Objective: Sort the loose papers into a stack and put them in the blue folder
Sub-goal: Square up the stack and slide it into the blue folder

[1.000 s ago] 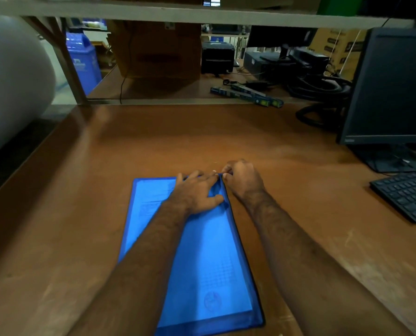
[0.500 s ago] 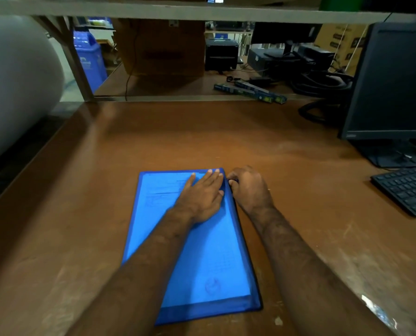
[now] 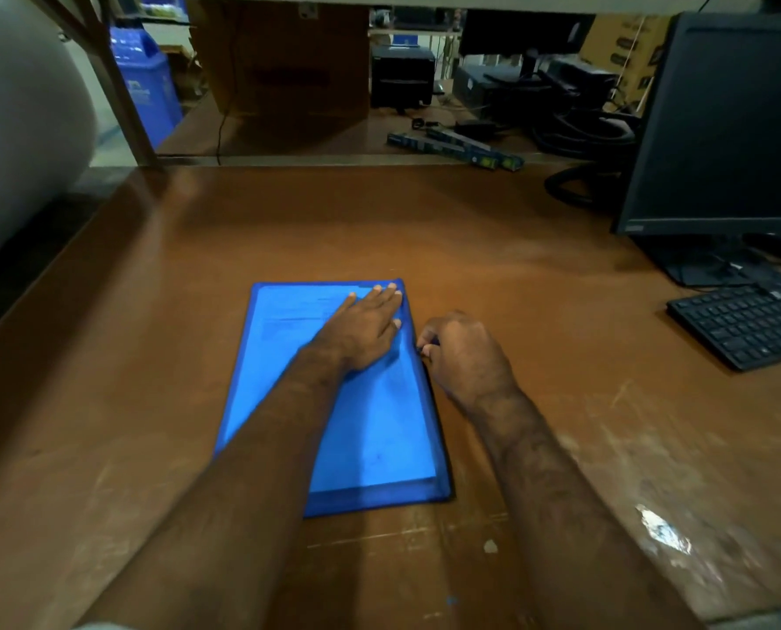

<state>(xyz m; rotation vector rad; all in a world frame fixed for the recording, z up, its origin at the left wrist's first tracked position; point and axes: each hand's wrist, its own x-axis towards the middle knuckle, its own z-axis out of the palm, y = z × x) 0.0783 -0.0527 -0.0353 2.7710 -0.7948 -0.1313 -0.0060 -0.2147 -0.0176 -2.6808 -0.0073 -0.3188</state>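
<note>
On blue folder (image 3: 370, 429): left hand (image 3: 361, 329) flat.

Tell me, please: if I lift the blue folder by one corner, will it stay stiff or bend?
The blue folder would probably bend: it looks thin and lies flat under the left hand. It seems light, since only paper shows through it. Its smooth cover may slide easily on the table.
</note>
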